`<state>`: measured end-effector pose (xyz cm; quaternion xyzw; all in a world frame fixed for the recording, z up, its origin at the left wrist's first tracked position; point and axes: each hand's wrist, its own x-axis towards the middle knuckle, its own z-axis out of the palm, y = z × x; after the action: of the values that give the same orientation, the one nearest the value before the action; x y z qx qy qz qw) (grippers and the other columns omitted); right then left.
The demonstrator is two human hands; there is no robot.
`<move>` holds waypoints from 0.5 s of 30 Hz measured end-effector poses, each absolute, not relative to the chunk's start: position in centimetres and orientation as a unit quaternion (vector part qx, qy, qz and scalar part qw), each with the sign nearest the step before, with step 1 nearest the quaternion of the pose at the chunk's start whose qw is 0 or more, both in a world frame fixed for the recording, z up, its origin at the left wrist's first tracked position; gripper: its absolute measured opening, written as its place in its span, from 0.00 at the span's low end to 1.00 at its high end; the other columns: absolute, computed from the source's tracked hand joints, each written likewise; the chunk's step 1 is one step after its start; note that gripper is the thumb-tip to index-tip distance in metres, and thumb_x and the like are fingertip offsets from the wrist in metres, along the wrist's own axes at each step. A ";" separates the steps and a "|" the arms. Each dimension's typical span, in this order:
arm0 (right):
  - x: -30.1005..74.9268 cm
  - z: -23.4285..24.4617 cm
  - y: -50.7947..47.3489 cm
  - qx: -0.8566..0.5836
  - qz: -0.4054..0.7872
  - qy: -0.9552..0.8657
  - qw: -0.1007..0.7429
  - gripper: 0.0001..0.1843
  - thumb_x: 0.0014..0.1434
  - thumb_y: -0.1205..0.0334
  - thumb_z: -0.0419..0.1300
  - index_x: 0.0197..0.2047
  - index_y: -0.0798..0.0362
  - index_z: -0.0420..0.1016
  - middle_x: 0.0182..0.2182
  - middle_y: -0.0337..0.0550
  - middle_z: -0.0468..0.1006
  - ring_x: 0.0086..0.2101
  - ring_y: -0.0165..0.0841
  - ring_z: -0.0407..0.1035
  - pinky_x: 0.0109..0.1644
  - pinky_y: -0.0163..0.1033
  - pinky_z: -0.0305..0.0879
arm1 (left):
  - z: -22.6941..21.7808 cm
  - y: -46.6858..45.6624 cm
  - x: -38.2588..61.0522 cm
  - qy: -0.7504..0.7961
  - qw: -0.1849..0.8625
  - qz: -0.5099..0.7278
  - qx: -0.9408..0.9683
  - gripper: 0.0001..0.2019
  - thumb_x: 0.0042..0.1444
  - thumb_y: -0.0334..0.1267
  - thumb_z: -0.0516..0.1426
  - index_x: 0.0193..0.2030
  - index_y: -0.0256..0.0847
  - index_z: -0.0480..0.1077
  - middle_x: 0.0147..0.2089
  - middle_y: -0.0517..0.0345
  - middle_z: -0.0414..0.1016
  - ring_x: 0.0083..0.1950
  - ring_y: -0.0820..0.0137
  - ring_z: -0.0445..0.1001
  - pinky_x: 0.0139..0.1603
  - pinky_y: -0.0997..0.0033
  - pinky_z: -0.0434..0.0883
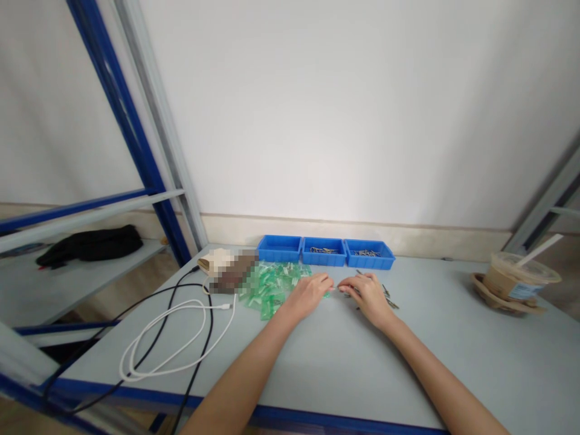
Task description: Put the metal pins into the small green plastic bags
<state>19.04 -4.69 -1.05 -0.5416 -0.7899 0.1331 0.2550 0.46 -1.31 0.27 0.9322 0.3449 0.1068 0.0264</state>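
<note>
My left hand [309, 294] is closed, its fingertips pinched together just above the table, with a bit of green plastic showing beside them. What it pinches is too small to make out. Facing it, almost fingertip to fingertip, my right hand [368, 297] is closed too, thumb against fingers at a tiny object I cannot identify. Loose thin metal pieces, like screws or pins [390, 298], lie around and partly under the right hand. Left of my left hand spreads a pile of small green-tinted clear plastic bags [273, 284], some with metal pieces inside.
Three blue bins line the wall: a left bin [280, 248], a middle bin [323, 261] and a right bin [371, 263], the last two holding metal pieces. A white cable [149, 374] and black cables lie left. A lidded cup [516, 278] stands right on a cardboard holder.
</note>
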 end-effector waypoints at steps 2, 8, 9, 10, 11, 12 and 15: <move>19.1 -1.1 -4.6 -0.529 0.135 -0.797 0.257 0.15 0.63 0.54 0.47 0.38 0.49 0.73 0.33 0.39 0.77 0.35 0.31 0.67 0.47 0.42 0.48 | 0.4 -1.4 0.5 0.344 0.021 0.100 0.934 0.09 0.62 0.37 0.47 0.35 0.38 0.66 0.34 0.58 0.68 0.37 0.71 0.68 0.36 0.75 0.62; 19.1 -1.0 -4.7 -0.526 0.106 -0.807 0.245 0.18 0.63 0.53 0.45 0.35 0.50 0.74 0.30 0.39 0.77 0.32 0.31 0.67 0.45 0.41 0.48 | 0.6 -1.6 0.8 0.390 0.089 0.107 0.910 0.12 0.63 0.38 0.45 0.37 0.39 0.67 0.35 0.58 0.72 0.37 0.71 0.71 0.35 0.75 0.62; 19.0 -1.0 -4.7 -0.526 0.110 -0.808 0.243 0.20 0.64 0.53 0.44 0.34 0.50 0.75 0.30 0.39 0.77 0.32 0.31 0.67 0.45 0.41 0.48 | 0.7 -1.6 0.9 0.396 0.102 0.111 0.906 0.11 0.63 0.39 0.45 0.38 0.39 0.67 0.35 0.59 0.73 0.37 0.71 0.71 0.35 0.76 0.62; 18.9 -1.0 -4.8 -0.526 0.120 -0.806 0.243 0.21 0.64 0.53 0.44 0.32 0.50 0.74 0.29 0.39 0.77 0.32 0.31 0.67 0.45 0.41 0.49 | 0.6 -1.6 0.8 0.401 0.113 0.114 0.902 0.11 0.62 0.39 0.46 0.38 0.40 0.67 0.35 0.59 0.73 0.37 0.71 0.72 0.35 0.76 0.62; 18.8 -1.1 -4.8 -0.526 0.132 -0.804 0.244 0.22 0.64 0.53 0.43 0.30 0.51 0.74 0.28 0.38 0.77 0.32 0.31 0.67 0.45 0.41 0.49 | 0.6 -1.6 0.8 0.404 0.120 0.115 0.899 0.11 0.62 0.39 0.46 0.39 0.40 0.67 0.35 0.60 0.74 0.37 0.71 0.72 0.35 0.76 0.62; 18.7 -1.1 -4.8 -0.526 0.144 -0.801 0.246 0.23 0.64 0.54 0.42 0.29 0.51 0.74 0.28 0.37 0.77 0.32 0.31 0.68 0.45 0.42 0.49 | 0.6 -1.6 0.8 0.406 0.122 0.116 0.898 0.10 0.62 0.40 0.46 0.39 0.41 0.67 0.35 0.60 0.74 0.36 0.71 0.72 0.35 0.76 0.62; 18.6 -1.4 -4.8 -0.532 0.158 -0.787 0.270 0.18 0.64 0.53 0.44 0.35 0.49 0.73 0.33 0.36 0.77 0.33 0.31 0.68 0.45 0.42 0.50 | 0.4 -1.5 0.6 0.416 0.109 0.109 0.896 0.13 0.63 0.40 0.44 0.39 0.40 0.68 0.33 0.58 0.74 0.35 0.70 0.73 0.33 0.76 0.62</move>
<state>18.59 -4.83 -1.40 -0.5315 -0.7872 0.1576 0.2701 0.62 -1.50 0.39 0.8963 0.4159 0.1088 0.1086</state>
